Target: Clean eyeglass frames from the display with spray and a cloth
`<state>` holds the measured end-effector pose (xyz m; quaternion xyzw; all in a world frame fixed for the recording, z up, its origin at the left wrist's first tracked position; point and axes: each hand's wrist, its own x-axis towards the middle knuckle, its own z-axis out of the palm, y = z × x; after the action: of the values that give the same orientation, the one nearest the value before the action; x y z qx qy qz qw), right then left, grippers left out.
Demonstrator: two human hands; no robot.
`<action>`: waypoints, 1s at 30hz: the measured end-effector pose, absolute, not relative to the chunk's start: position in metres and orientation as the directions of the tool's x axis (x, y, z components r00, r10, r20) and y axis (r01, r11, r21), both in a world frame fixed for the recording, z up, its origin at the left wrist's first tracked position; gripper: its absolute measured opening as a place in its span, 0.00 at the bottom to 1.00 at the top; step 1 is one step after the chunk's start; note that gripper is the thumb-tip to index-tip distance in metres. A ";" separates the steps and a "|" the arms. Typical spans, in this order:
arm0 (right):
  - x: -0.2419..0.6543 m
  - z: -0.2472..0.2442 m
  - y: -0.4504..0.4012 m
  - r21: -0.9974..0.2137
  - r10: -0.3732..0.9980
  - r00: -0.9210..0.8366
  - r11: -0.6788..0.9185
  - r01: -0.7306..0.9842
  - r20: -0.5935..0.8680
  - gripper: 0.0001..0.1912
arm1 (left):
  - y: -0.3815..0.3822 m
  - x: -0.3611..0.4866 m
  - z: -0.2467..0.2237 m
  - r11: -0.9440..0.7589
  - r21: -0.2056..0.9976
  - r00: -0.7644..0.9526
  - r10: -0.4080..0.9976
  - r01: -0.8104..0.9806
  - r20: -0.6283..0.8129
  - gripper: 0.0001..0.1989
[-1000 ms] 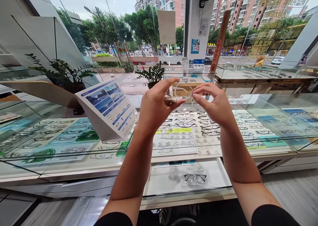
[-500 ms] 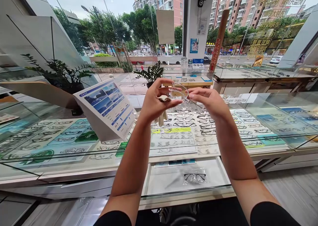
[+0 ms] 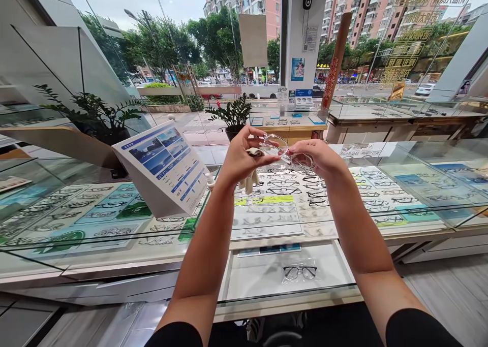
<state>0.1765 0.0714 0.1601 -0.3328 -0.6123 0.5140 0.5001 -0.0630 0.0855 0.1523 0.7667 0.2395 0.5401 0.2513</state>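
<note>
A pair of eyeglasses [image 3: 286, 151] with a clear, thin frame is held up above the glass counter between both hands. My left hand [image 3: 242, 155] pinches one side of the frame between thumb and fingers, and a beige cloth [image 3: 249, 182] is tucked in the same hand and hangs below it. Closed on the glasses near their middle is my right hand [image 3: 315, 155], with part of the frame showing under its fingers. Below, a dark-rimmed pair of glasses [image 3: 300, 272] in a clear plastic bag lies in the open drawer [image 3: 259, 281].
Rows of eyeglasses [image 3: 284, 184] lie inside the glass display counter [image 3: 412, 159]. A tilted display board [image 3: 163, 169] stands at the left, with a small white bottle [image 3: 210, 180] beside it. Potted plants [image 3: 233, 114] and the shop window are behind.
The glasses have turned in my hands, and part of the frame now shows under my right hand. Both hands have dropped slightly. The bottle has come into sight by my left wrist.
</note>
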 end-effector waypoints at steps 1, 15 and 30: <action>0.176 0.159 0.072 -0.958 0.918 -0.277 0.263 -0.110 0.284 0.11 | 0.084 -0.063 0.153 -0.744 0.661 0.298 0.655 0.096 0.694 0.40; 0.142 0.153 0.041 -0.377 0.356 0.131 0.831 0.409 0.925 0.05 | 0.030 -0.026 0.172 -0.677 0.732 0.081 0.736 0.074 0.672 0.23; 0.136 0.141 0.016 -0.321 0.354 0.035 0.799 0.509 0.935 0.09 | 0.043 -0.035 0.172 -0.637 0.752 0.020 0.765 0.170 0.644 0.15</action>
<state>0.1360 0.0155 0.1414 -0.3115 -0.6920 -0.0597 0.6485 -0.0350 0.0429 0.1719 0.6709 0.3486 0.6070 0.2450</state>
